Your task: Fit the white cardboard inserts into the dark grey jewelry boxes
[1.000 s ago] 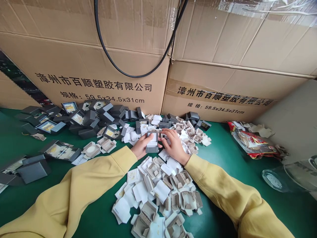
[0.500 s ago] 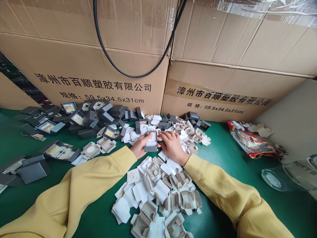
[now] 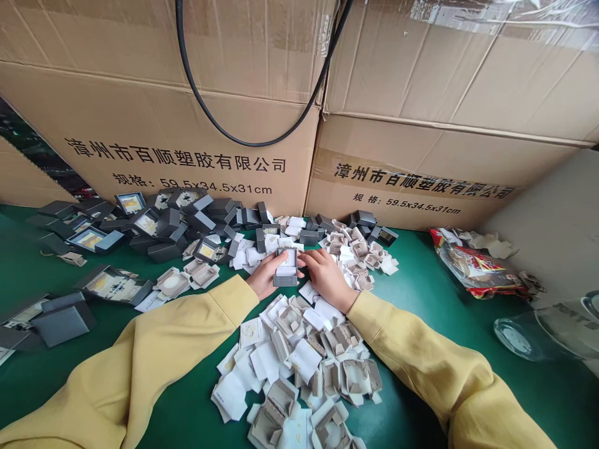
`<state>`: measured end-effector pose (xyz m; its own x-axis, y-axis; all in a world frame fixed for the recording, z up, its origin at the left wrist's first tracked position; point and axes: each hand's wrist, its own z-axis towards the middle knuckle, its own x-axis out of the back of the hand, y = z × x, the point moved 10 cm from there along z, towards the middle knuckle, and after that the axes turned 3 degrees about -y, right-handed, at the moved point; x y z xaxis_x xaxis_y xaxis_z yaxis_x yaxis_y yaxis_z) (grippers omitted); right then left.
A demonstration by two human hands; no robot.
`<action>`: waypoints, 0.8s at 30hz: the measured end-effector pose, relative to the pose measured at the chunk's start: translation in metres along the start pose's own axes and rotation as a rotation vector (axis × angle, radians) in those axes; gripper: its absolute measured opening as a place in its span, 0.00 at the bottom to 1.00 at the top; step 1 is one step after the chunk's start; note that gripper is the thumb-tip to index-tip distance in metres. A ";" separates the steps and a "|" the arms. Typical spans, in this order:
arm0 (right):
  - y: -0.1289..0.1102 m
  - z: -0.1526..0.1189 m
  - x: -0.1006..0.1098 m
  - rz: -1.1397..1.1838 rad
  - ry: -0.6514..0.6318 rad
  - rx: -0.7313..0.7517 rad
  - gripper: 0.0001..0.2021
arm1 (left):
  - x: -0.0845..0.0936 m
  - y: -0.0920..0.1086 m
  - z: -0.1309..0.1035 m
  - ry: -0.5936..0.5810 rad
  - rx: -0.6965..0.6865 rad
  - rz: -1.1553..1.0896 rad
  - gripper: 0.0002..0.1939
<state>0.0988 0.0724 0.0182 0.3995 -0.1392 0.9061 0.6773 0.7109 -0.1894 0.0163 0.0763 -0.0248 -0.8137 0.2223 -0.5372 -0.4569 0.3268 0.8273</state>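
Centre: small gray box (image 3: 286, 284) with white interior, held above the green surface (image 3: 421, 299), open side up, between the near and far heaps. Left hand (image 3: 263, 275): grip pinching the box along its left side, thumb at the rim. Right hand (image 3: 329, 274): fingers bent, tips at the box's right edge; impossible to tell whether pinching anything. Near: heap of white and gray card pieces (image 3: 306, 362). Far, right of centre: further card pieces (image 3: 369, 255), beside a few dark boxes. Far left: pile of dark gray boxes (image 3: 166, 251), some open. Right: red plastic packet (image 3: 468, 268) and, nearer, clear vessel (image 3: 517, 340). Behind: printed cartons (image 3: 187, 118) with black cable (image 3: 248, 144) looping in front.
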 end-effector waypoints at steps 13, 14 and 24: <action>0.007 -0.002 -0.001 -0.115 -0.022 -0.115 0.17 | 0.000 0.000 0.000 -0.003 0.004 -0.005 0.17; 0.007 -0.003 -0.001 -0.102 -0.020 -0.116 0.17 | 0.000 0.000 0.000 -0.003 0.003 -0.005 0.17; 0.005 -0.003 0.012 0.018 0.080 -0.078 0.14 | 0.003 -0.001 0.000 0.038 0.008 -0.025 0.17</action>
<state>0.1089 0.0724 0.0273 0.4581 -0.1836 0.8697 0.7140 0.6587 -0.2371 0.0141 0.0769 -0.0274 -0.8151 0.1791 -0.5510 -0.4745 0.3393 0.8122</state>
